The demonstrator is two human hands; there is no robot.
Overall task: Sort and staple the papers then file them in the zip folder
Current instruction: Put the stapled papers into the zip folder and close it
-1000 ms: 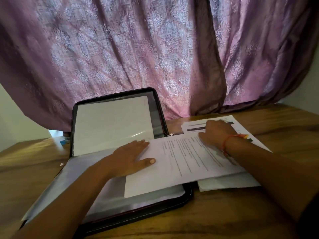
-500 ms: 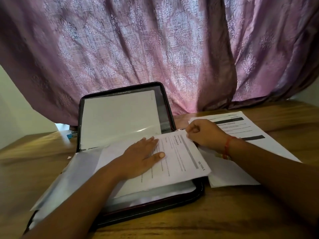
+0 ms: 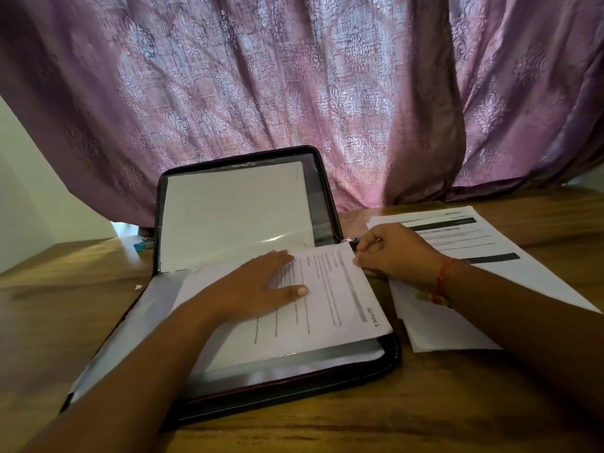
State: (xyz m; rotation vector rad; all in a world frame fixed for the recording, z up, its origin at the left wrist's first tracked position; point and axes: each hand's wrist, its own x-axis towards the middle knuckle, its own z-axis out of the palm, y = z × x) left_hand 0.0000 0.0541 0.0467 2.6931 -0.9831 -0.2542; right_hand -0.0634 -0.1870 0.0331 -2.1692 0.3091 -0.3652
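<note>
A: Starting at the left, what is there?

B: The zip folder point(image 3: 330, 377) lies open on the wooden table point(image 3: 425, 420), its far half propped up with a blank sheet point(image 3: 235, 210) behind clear plastic. A blue thing point(image 3: 143, 246) sits just behind its left edge; I cannot tell what it is.

A: And the hands?

B: The left hand point(image 3: 258, 291) lies flat, fingers straight, pressing the "Section 1" papers point(image 3: 333, 308) onto the folder's near half. The right hand point(image 3: 392, 251) is curled at that sheet's far right corner and seems to pinch it; the exact hold is hard to see.

A: How should the filing go?

B: I'd judge: keep the left palm light so the sheets can slide, steer the corner with the right, and square the edges inside the folder's rim clear of the zip.

A: Further right?

B: The remaining papers point(image 3: 474, 243) lie on the table, partly under the right wrist, waiting.
</note>
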